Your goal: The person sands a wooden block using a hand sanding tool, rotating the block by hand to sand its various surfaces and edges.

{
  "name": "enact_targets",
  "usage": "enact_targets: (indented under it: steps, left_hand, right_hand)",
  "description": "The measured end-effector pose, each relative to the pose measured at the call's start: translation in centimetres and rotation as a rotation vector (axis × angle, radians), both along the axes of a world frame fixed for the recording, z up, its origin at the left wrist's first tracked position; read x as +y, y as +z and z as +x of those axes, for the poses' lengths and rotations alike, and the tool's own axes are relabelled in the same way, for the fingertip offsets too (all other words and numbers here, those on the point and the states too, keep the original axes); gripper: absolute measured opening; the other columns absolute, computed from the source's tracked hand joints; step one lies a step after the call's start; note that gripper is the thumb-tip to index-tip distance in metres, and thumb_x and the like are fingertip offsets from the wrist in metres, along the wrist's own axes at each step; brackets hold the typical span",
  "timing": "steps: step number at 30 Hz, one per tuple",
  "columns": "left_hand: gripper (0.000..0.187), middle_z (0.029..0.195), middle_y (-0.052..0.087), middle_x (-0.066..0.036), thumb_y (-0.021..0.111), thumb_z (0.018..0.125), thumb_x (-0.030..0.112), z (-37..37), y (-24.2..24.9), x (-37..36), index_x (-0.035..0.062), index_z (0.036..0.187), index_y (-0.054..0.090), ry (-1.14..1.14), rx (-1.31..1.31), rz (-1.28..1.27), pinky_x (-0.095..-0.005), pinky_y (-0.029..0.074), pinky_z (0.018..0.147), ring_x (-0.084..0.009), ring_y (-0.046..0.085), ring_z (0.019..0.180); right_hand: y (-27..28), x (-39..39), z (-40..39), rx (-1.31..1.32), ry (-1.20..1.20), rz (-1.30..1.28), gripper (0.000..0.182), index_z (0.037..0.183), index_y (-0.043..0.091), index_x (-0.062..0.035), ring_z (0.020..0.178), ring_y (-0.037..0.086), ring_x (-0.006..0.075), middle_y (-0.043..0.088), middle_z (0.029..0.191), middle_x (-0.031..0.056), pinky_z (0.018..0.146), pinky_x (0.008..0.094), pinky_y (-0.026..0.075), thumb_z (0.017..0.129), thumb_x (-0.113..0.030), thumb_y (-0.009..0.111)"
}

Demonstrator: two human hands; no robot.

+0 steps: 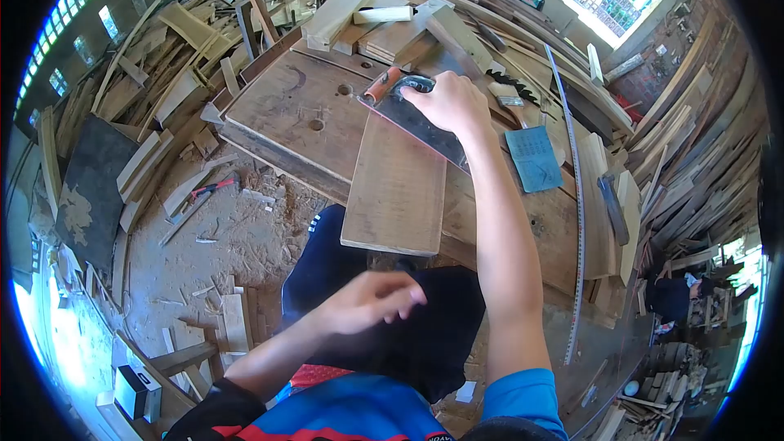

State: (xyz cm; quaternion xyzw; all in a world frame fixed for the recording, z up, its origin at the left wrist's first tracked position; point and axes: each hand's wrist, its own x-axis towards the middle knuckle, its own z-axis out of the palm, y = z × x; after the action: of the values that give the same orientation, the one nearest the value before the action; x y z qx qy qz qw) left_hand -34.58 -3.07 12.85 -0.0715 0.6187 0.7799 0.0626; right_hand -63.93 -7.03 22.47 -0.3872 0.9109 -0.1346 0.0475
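My right hand point(459, 104) is closed round the black handle of a flat, dark plate-like tool point(437, 135) with an orange roll point(382, 84) at its far end. Its exact kind I cannot make out. The tool lies across the far part of a wooden board point(396, 188), which rests on the workbench point(278, 102) and overhangs its near edge. Above my lap, my left hand point(371, 302) hangs apart from the board, slightly blurred. Its fingers are loosely bent, with nothing visible in them.
Right of the board are a blue-green sheet point(533, 159), a long metal ruler point(578, 196) and a dark toothed blade point(513, 84). Wood blocks point(343, 12) sit at the bench's far end. A red-handled tool point(214, 186) lies on the littered floor; timber stacks point(710, 139) flank both sides.
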Motion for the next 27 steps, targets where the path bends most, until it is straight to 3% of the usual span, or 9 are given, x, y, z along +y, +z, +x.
enact_targets:
  steps: [3,4,7,10,13,14,19,22,27]
  left_hand:
    - [0.050,0.084,0.066,-0.006,0.062,0.103,0.047,-0.5,-6.0,-1.3,-0.0024,0.108,0.067,0.351,-0.073,0.041,-0.0271,0.048,0.064,-0.0115,0.059,0.069]
    - [0.049,0.082,0.065,-0.005,0.066,0.101,0.046,-0.8,-6.5,-1.7,-0.0028,0.104,0.066,0.443,-0.003,0.049,-0.0278,0.048,0.063,-0.0114,0.060,0.069]
    - [0.043,0.091,0.066,-0.007,0.073,0.098,0.037,-1.4,-7.4,-1.5,-0.0023,0.111,0.062,0.577,0.170,0.177,-0.0282,0.051,0.065,-0.0129,0.062,0.073]
    - [0.051,0.102,0.067,-0.009,0.072,0.098,0.042,-1.9,-8.2,-1.2,0.0010,0.125,0.057,0.521,0.209,0.133,-0.0306,0.055,0.071,-0.0170,0.066,0.083]
    - [0.056,0.112,0.066,-0.009,0.074,0.096,0.038,-2.8,-7.4,-0.4,0.0013,0.132,0.053,0.655,0.169,0.129,-0.0315,0.057,0.073,-0.0180,0.067,0.093]
    - [0.039,0.098,0.066,-0.008,0.076,0.095,0.024,-3.1,-5.9,0.0,-0.0012,0.119,0.058,0.738,0.192,0.230,-0.0298,0.055,0.068,-0.0149,0.065,0.077]
    - [0.044,0.095,0.066,-0.008,0.078,0.094,0.029,-3.1,-5.7,-0.2,-0.0012,0.118,0.058,0.711,0.167,0.209,-0.0296,0.054,0.065,-0.0147,0.064,0.073]
    - [0.047,0.089,0.066,-0.007,0.078,0.093,0.035,-3.0,-5.7,-0.1,-0.0006,0.116,0.060,0.700,0.117,0.198,-0.0299,0.053,0.061,-0.0147,0.064,0.068]
    - [0.046,0.094,0.067,-0.008,0.079,0.092,0.036,-3.0,-5.5,-0.3,0.0000,0.115,0.060,0.694,0.124,0.191,-0.0297,0.053,0.062,-0.0150,0.065,0.071]
  right_hand:
    - [0.1,0.0,0.2,0.002,0.007,0.019,0.059,0.101,0.080,-0.0039,0.098,0.075,0.0368,0.077,0.099,0.0216,0.086,0.0446,0.058,0.085,-0.060,0.069]
    - [0.5,0.0,0.4,0.010,0.007,0.023,0.060,0.101,0.080,-0.0036,0.098,0.075,0.0369,0.077,0.099,0.0218,0.086,0.0445,0.058,0.085,-0.060,0.069]
    - [0.0,0.2,0.5,0.025,0.006,0.026,0.062,0.101,0.079,-0.0018,0.099,0.075,0.0369,0.077,0.099,0.0222,0.087,0.0444,0.058,0.086,-0.061,0.068]
    - [-0.1,0.6,1.6,0.016,0.021,0.040,0.060,0.098,0.080,-0.0027,0.095,0.075,0.0370,0.077,0.097,0.0219,0.084,0.0452,0.059,0.087,-0.060,0.067]
    - [0.1,1.4,4.7,0.018,0.100,0.059,0.058,0.093,0.079,-0.0029,0.091,0.076,0.0370,0.076,0.092,0.0220,0.081,0.0461,0.059,0.087,-0.059,0.067]
    - [0.8,1.9,5.9,-0.001,0.140,0.069,0.058,0.091,0.079,-0.0024,0.090,0.076,0.0371,0.076,0.090,0.0223,0.080,0.0462,0.059,0.087,-0.059,0.067]
    - [0.6,2.1,6.0,0.066,0.218,0.126,0.062,0.088,0.078,0.0001,0.086,0.075,0.0381,0.075,0.086,0.0241,0.078,0.0474,0.059,0.084,-0.061,0.069]
    - [0.4,-0.4,1.0,0.108,-0.040,0.037,0.062,0.090,0.079,-0.0004,0.092,0.076,0.0381,0.076,0.093,0.0234,0.080,0.0464,0.060,0.084,-0.062,0.068]
    - [0.5,0.5,2.1,0.011,0.121,0.100,0.060,0.094,0.079,-0.0038,0.085,0.076,0.0349,0.076,0.087,0.0202,0.076,0.0465,0.059,0.086,-0.062,0.068]
